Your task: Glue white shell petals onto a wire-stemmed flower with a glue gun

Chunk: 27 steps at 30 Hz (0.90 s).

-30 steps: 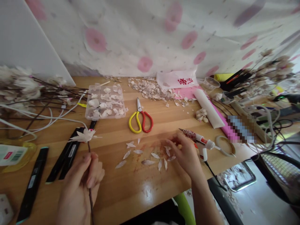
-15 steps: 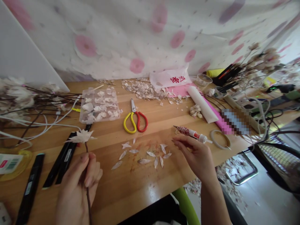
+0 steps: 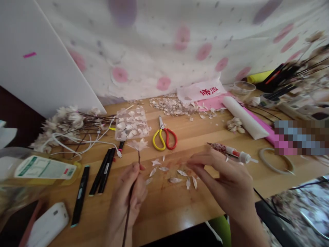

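You're at the wooden table [image 3: 180, 212] under a pink-spotted cloth [image 3: 164, 51] — your left hand [image 3: 127, 195] pinches a dark flower stem [image 3: 135, 181] tight, fingers [image 3: 135, 171] closed around it, the pale petalled bloom [image 3: 138, 145] up top, just above the loose petals [image 3: 174, 180]. Your right hand [image 3: 226, 181] hovers beside the glue gun [image 3: 231, 150], fingers [image 3: 203, 161] drawn narrow — can't tell if they hold anything. Red-and-yellow-handled scissors [image 3: 164, 139] lie ahead; red characters mark the white plastic bag [image 3: 200, 91], and a barcode label [image 3: 45, 167] sits far left.
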Motion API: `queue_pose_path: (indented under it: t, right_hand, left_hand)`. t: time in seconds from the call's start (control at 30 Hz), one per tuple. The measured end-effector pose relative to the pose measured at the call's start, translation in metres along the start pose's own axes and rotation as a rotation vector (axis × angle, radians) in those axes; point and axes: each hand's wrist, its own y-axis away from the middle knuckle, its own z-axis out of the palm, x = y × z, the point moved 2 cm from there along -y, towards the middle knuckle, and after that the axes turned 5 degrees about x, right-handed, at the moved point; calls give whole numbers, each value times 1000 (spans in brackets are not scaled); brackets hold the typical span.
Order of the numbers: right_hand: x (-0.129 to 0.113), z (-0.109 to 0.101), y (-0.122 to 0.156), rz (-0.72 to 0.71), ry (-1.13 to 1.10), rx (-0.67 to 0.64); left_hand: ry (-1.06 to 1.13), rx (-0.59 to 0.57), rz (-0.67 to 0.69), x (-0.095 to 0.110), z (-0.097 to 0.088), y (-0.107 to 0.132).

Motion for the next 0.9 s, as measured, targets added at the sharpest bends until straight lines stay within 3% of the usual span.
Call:
queue_pose_path:
  t: [0.17, 0.37, 0.77, 0.9]
  right_hand:
    - [-16, 13, -8, -78, -115, -9]
    - [-21, 16, -11, -90, -59, 6]
    - [-18, 19, -8, -50, -66, -14]
    - [-17, 24, -11, -62, -54, -41]
  left_hand:
    - [49, -91, -66, -11, 12, 7]
    - [128, -143, -98, -19, 25, 10]
    - [42, -130, -35, -16, 30, 26]
    - [103, -222, -43, -17, 31, 29]
